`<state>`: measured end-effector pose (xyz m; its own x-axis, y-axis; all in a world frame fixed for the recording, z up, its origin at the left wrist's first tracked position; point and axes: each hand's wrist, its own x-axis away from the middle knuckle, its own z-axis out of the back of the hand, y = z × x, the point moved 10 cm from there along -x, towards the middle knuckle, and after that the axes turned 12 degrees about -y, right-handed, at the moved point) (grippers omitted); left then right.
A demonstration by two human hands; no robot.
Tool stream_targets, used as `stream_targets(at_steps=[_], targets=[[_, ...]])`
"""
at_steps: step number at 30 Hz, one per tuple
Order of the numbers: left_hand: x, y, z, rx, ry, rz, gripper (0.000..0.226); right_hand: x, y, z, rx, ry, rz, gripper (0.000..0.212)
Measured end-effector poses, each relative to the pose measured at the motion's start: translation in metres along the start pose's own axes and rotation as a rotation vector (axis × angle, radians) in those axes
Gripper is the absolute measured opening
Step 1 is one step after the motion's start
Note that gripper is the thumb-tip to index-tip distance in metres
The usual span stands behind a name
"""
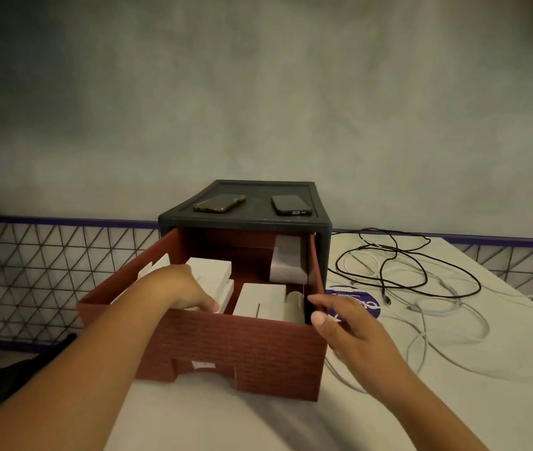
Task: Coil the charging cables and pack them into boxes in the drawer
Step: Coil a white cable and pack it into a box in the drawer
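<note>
On white table [226, 418]: red-brown drawer [242, 353] pulled well out of dark grey cabinet [322, 255], open top in full view.

Contents, left to right:
- white card pieces [156, 265] against the wall at 9 o'clock
- stacked boxes [213, 271], white, left of centre
- flat box [262, 299], white, centre front
- small white roll [295, 301] between the flat box and the wall at 3 o'clock
- grey-white box [288, 262] standing on end at the back, 1 o'clock

Left hand [180, 286] is inside the drawer, palm down on the stacked boxes, fingertips near the front wall. Can't tell if it grips a box or only rests there.

Right hand [343, 323] is at the drawer's front corner, 4 o'clock, fingers loose, holding nothing. Can't tell whether it touches the wall or is just beside it.

Cabinet top: gold-edged phone [219, 203] at 11 o'clock, dark phone [291, 205] at 1 o'clock, apart.

Cables are outside the drawer: black cable [405, 265] and white cable [437, 320] lie loose and tangled on the table at 3 o'clock, uncoiled. Purple round sticker [353, 299] is just beside the drawer's right wall.

Room: bare table at 6 o'clock; its left edge shows at 7 o'clock. Mesh fence [47, 271] runs behind.
</note>
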<state>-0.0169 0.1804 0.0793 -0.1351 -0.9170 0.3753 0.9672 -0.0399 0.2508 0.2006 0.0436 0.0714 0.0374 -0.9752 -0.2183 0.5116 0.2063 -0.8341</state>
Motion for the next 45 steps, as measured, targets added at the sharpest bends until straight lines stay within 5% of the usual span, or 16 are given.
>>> stream_targets(at_steps=[3,8,16,19,22,25,33,45], targets=[[-0.004,-0.006,-0.005,-0.005,-0.016,0.043,0.077,0.011,-0.005,-0.005,0.183,0.036,-0.002,0.027],[0.008,0.002,0.015,0.024,0.192,-0.021,0.039,0.009,-0.018,-0.010,0.539,0.144,0.029,0.020],[0.040,0.015,0.048,0.520,0.317,-0.364,0.020,-0.004,-0.024,-0.006,0.563,0.184,0.042,0.023],[0.066,0.019,0.057,0.697,0.297,-0.542,0.023,-0.016,-0.021,0.001,0.555,0.198,0.026,0.022],[0.082,0.013,0.054,0.709,0.299,-0.590,0.086,-0.033,-0.013,0.007,0.520,0.184,-0.008,0.020],[0.090,0.005,0.045,0.716,0.319,-0.633,0.107,-0.052,-0.005,0.012,0.502,0.161,-0.035,0.021],[0.073,0.002,0.000,0.605,0.224,-0.684,0.110,-0.093,0.012,0.028,0.585,0.092,-0.129,0.036],[0.036,0.001,-0.068,0.370,0.082,-0.592,0.100,-0.138,0.039,0.037,0.559,0.078,-0.275,0.019]])
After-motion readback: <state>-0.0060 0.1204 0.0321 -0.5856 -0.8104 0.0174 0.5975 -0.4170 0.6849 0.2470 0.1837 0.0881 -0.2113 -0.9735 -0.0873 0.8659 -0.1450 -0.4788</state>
